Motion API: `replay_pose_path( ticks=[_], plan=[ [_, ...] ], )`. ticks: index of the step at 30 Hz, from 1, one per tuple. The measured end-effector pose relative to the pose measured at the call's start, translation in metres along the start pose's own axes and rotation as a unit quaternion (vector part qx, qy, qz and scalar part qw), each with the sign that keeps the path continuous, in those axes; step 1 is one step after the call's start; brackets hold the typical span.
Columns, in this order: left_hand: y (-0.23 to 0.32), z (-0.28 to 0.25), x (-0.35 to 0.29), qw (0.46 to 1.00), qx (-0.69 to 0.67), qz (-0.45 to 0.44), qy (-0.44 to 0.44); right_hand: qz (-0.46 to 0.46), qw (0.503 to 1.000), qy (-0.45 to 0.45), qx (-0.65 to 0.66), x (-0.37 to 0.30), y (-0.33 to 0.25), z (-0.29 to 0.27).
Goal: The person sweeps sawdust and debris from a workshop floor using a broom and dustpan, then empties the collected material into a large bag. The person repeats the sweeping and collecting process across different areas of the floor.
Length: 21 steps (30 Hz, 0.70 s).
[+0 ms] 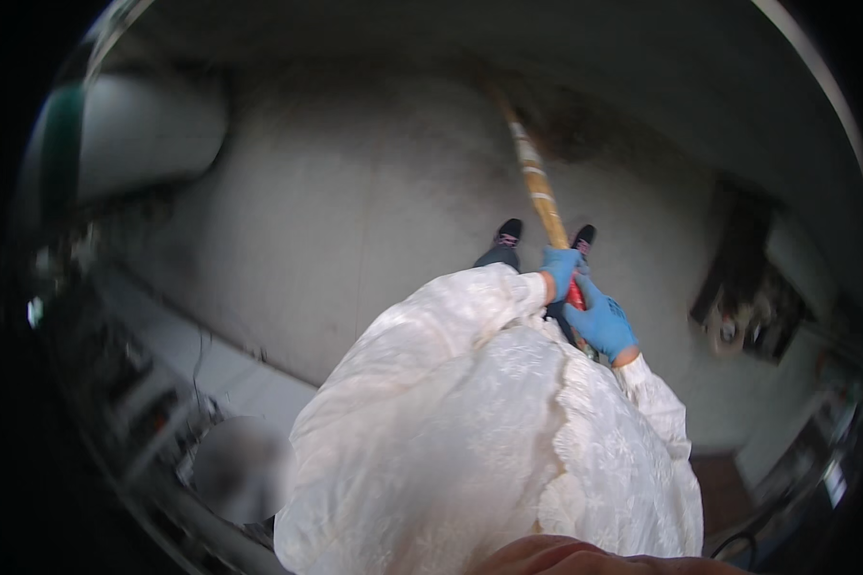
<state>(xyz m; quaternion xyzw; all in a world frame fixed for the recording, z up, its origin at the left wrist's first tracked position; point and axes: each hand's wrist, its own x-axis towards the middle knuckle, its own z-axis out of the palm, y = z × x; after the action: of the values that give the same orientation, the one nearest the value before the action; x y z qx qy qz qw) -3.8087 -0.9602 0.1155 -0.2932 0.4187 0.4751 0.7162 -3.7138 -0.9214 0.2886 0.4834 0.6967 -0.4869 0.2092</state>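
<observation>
A long-handled broom [537, 187] runs from my hands forward to the floor. Its handle is tan with several white bands and is red where I grip it. The far end is lost in a dark brown blur, so the bristles cannot be made out clearly. My left hand [562, 266], in a blue glove, is closed round the handle farther from my body. Close to my waist, my right hand [602, 321], also blue-gloved, is wrapped round the handle's near end. White patterned sleeves cover both forearms.
Grey floor [355, 220] lies around my dark shoes [510, 230]. At far left stands a large pale rounded object [149, 134] beside a green strip [62, 144]. A pale bench-like surface [230, 350] and a round grey top [243, 470] are nearer left. Dark clutter [753, 297] is on the right.
</observation>
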Motion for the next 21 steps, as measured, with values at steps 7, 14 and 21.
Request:
replay_pose_path(
  ticks=[7, 14, 21],
  plan=[
    [-0.046, 0.074, -0.079, 0.982, 0.143, -0.105, -0.064, 0.177, 0.89, 0.002, 0.421, -0.01, 0.084, -0.071],
    [-0.123, 0.066, -0.081, 0.903, 0.373, -0.195, -0.09, 0.125, 0.831, -0.004, 0.542, -0.029, 0.131, -0.018],
    [-0.201, 0.087, -0.061, 0.732, 0.587, -0.321, -0.132, 0.053, 0.575, 0.202, 0.791, -0.083, 0.257, 0.084]
  ],
)
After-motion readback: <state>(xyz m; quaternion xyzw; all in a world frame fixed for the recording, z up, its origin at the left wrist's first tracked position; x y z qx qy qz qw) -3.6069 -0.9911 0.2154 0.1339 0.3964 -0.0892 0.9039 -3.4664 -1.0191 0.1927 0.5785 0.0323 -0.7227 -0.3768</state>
